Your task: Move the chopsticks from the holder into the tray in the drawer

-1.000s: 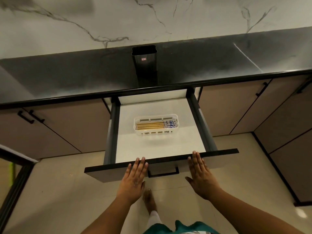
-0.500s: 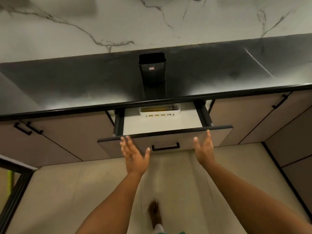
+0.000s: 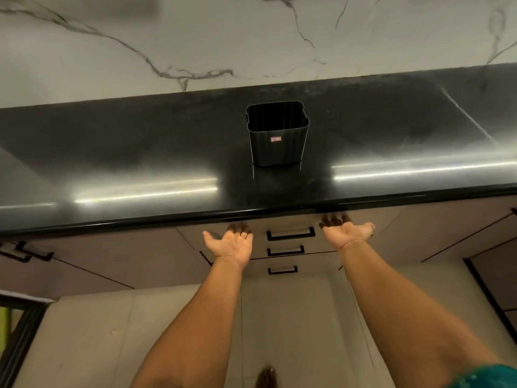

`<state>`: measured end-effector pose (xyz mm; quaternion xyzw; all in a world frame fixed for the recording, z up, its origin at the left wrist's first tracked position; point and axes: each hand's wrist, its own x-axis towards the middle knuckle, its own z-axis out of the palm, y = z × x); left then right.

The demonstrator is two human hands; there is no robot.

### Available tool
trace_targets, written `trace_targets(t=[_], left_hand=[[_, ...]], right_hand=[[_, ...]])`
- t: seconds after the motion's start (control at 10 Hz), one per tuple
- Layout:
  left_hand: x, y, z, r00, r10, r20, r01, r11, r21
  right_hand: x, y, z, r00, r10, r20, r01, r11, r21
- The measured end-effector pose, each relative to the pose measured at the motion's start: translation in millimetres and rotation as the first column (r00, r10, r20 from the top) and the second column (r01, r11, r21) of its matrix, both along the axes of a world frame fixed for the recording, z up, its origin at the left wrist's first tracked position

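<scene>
The black holder (image 3: 277, 135) stands upright on the dark countertop (image 3: 140, 152) and looks empty inside. Below the counter edge the top drawer (image 3: 291, 233) is pushed in, its front flush with the cabinets and its black handle showing. The tray and the chopsticks are hidden inside it. My left hand (image 3: 230, 243) presses flat against the drawer front to the left of the handle, fingers spread. My right hand (image 3: 345, 231) does the same to the right of the handle. Neither hand holds anything.
Two more drawer fronts with black handles (image 3: 285, 251) sit under the top one. Cabinet doors with black handles (image 3: 25, 254) flank the drawers. A marble wall (image 3: 195, 37) rises behind the counter. My bare foot (image 3: 265, 378) stands on the tiled floor.
Both hands pushed the drawer from wide open to fully in. The tray with the chopsticks slid out of sight under the counter. The camera view tilted up toward the countertop.
</scene>
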<state>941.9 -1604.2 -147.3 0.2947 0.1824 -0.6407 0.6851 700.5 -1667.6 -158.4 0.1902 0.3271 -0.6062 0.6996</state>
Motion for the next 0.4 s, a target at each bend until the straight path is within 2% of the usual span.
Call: trace_targets(t=[0.2,0.3,0.4], left_hand=[[5,-21,-8,0.996,0.077,-0.034,-0.077,0.997,0.016],[5,-19,-9,1.0,0.021,0.001,-0.021,0.999,0.03],[-16,-1,-3,0.901,-0.319,0.294,0.29,0.947,0.138]], right_hand=[[6,-13,-15,0.999,-0.048,0.017,0.048,0.999,0.017],[1,-8,-8,0.997,0.013,-0.077,-0.01,0.999,0.037],[12,5,-2,0.943,0.188,-0.274,-0.174,0.982,0.073]])
